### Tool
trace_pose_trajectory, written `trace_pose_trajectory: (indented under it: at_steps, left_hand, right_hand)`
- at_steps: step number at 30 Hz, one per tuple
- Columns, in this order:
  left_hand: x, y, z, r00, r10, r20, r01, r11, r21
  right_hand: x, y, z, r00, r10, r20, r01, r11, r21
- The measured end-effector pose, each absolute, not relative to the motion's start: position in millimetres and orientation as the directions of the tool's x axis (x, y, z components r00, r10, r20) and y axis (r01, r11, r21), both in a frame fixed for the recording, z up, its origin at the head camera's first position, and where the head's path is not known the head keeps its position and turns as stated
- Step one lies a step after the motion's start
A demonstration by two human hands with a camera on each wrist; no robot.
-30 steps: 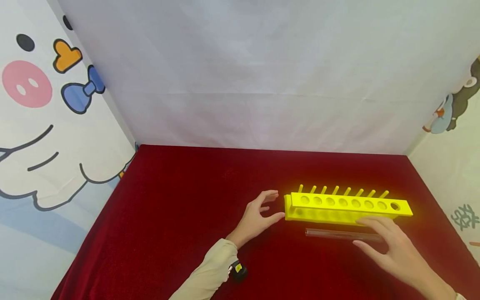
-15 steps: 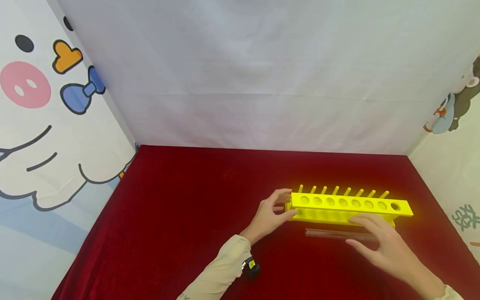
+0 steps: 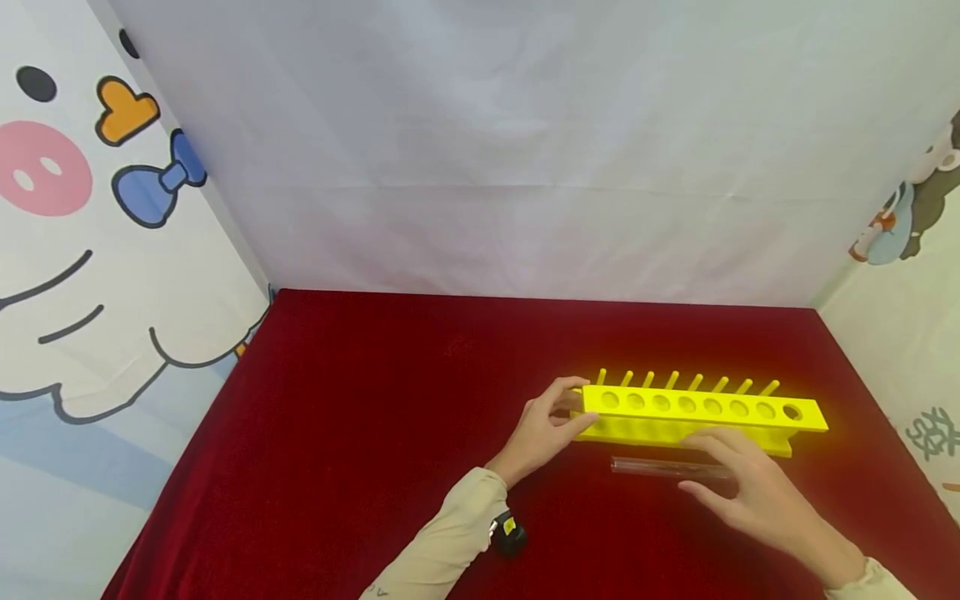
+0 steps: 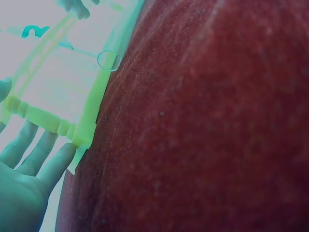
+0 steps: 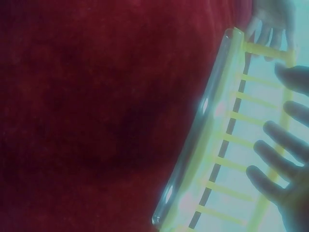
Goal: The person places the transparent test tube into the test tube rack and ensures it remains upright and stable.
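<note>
A yellow test tube rack (image 3: 697, 408) with a row of holes and a row of upright pegs stands on the right side of the table. My left hand (image 3: 542, 433) grips its left end, thumb at the front of the top bar and index finger at the back. In the left wrist view, fingertips lie against the rack's end post (image 4: 43, 118). A clear glass test tube (image 3: 648, 467) lies on its side in front of the rack. My right hand (image 3: 757, 492) is over the tube's right part, hiding that end, its fingers spread and holding nothing.
Dark red velvet cloth (image 3: 360, 417) covers the table. A white curtain (image 3: 487, 167) hangs behind, with cartoon-printed panels at left and right. A small black device (image 3: 510, 533) sits on my left wrist.
My left hand has moved right from beside the rack onto its left end. The right hand has shifted left over the tube. Rack and tube stay in place.
</note>
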State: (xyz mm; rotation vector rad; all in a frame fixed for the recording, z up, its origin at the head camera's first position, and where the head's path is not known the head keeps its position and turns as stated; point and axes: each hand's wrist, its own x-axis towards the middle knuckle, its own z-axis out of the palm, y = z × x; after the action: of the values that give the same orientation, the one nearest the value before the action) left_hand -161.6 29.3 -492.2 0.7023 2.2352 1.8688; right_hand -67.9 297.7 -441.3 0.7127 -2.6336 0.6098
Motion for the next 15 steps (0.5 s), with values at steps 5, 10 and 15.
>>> trace_pose_trajectory:
  at_steps: [5, 10, 15]
  left_hand:
    - [-163, 29, -492, -0.882, 0.435, 0.179, 0.258, 0.128, 0.958]
    - [-163, 29, -493, -0.883, 0.435, 0.175, 0.256, 0.135, 0.957]
    - [-163, 29, -494, -0.884, 0.432, 0.181, 0.259, 0.130, 0.957]
  right_hand:
    - [-72, 296, -447, -0.818, -0.403, 0.410, -0.538, 0.788, -0.299]
    - [-74, 294, -452, -0.831, -0.411, 0.376, -0.525, 0.802, -0.284]
    - [-77, 294, -458, -0.840, -0.427, 0.335, -0.521, 0.807, -0.278]
